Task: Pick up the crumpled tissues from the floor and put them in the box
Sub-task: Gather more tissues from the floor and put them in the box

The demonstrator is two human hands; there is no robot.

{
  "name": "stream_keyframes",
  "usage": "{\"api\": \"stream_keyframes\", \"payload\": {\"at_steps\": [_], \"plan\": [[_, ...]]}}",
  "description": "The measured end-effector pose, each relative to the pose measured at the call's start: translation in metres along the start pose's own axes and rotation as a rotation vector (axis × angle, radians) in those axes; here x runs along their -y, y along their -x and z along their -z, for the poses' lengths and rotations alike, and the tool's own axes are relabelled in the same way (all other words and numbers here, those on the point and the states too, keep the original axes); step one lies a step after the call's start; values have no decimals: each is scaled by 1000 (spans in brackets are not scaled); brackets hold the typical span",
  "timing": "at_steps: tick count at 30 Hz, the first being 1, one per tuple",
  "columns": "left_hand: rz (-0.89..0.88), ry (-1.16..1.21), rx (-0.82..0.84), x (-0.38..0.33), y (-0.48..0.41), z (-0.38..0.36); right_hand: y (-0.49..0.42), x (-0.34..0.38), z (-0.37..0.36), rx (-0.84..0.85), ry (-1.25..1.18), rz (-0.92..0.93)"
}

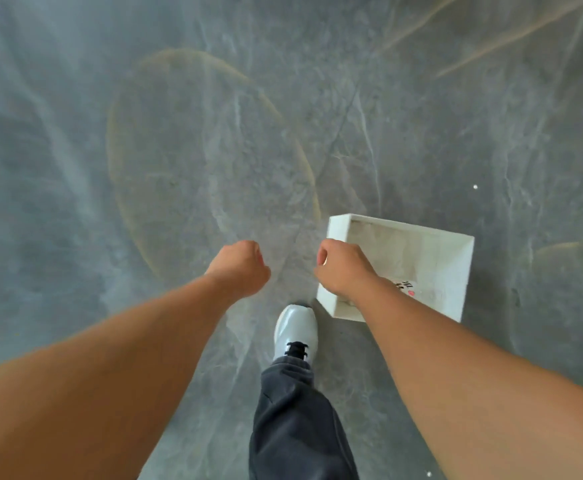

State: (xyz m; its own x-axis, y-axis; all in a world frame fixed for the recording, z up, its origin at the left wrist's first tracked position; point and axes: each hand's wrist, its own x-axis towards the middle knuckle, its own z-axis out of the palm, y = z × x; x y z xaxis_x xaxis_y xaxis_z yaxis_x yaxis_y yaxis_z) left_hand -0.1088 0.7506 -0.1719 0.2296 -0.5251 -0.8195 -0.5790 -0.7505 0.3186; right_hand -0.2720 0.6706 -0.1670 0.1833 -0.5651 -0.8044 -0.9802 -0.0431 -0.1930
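Observation:
A white open-topped box [456, 271] sits on the grey floor at the right. Its pale inside shows a small printed label with a red dot [405, 286]. My right hand [343, 268] hangs over the box's left rim with the fingers curled in. A bit of white shows through the gap by the thumb, in line with the rim. My left hand [243, 268] is a loose fist over bare floor, left of the box, with nothing visible in it. No crumpled tissue shows clearly on the floor.
The floor [179, 150] is grey marbled stone with faint yellowish curves. My foot in a white shoe [295, 332] and dark trouser leg stands just left of the box's near corner. A tiny white speck [475, 187] lies beyond the box.

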Motion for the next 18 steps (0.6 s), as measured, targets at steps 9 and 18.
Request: {"api": "stream_keyframes", "payload": {"at_steps": [9,18], "plan": [[163,158,-20,211,97,100,77,218,-101,115,278,241],[421,424,-85,445,204,173,154,435,-206,201,553,456]]}}
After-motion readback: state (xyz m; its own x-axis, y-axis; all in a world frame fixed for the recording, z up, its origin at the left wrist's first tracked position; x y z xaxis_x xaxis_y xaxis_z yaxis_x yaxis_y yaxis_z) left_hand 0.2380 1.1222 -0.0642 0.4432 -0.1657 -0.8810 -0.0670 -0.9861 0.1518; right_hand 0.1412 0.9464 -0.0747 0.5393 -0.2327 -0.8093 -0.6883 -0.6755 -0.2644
